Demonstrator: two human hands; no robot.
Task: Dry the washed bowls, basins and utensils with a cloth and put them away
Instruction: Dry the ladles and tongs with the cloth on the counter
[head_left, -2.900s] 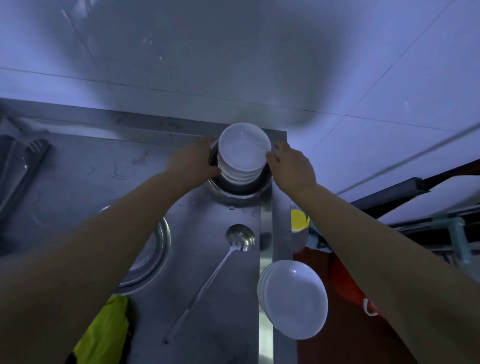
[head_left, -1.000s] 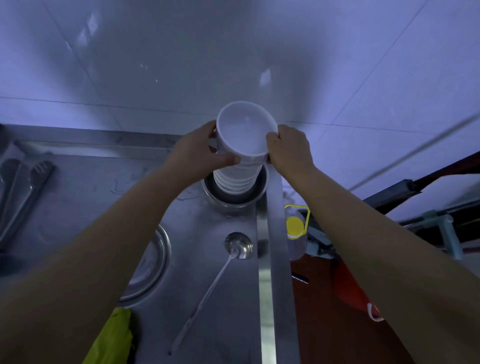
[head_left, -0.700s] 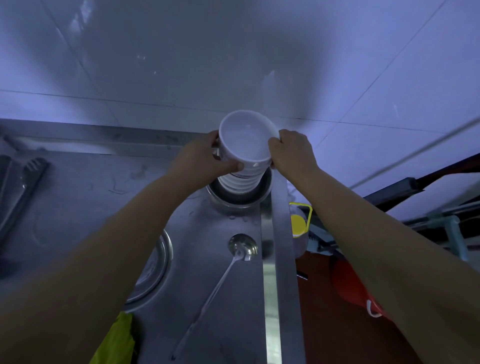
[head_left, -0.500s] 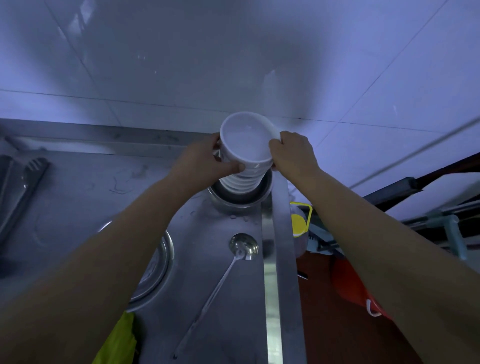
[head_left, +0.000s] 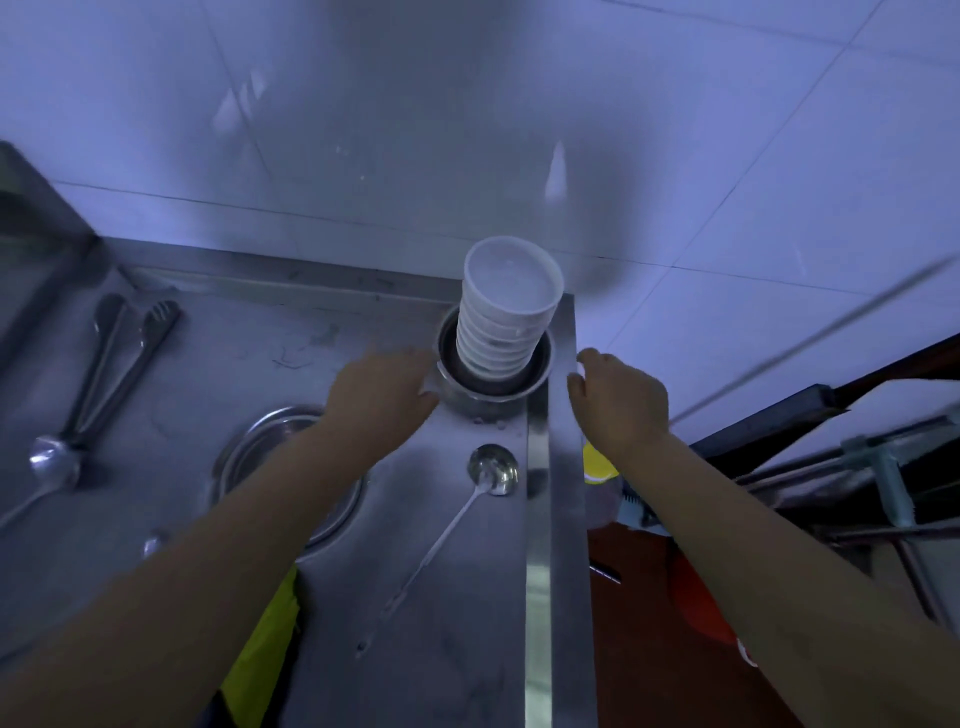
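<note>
A tall stack of white bowls (head_left: 506, 306) stands in a steel basin (head_left: 491, 387) at the far right corner of the steel counter (head_left: 457, 597). My left hand (head_left: 382, 387) hovers just left of the basin, fingers relaxed, holding nothing. My right hand (head_left: 618, 397) is to the right of the basin, over the counter's edge, also empty with loosely bent fingers. A long steel ladle (head_left: 467, 504) lies on the counter in front of the basin. A yellow-green cloth (head_left: 265, 644) hangs near the counter's front edge under my left forearm.
A larger steel basin (head_left: 260, 447) sits partly under my left arm. Tongs (head_left: 122, 358) and a spoon (head_left: 49, 467) lie at the far left. White wall tiles rise behind. Right of the counter are a yellow-capped bottle (head_left: 597, 465), a red object (head_left: 698, 608) and dark metal bars.
Both hands let go of the top bowl, which now rests on the stack, and drew back toward me to either side of the basin. The camera view shifted to the left.
</note>
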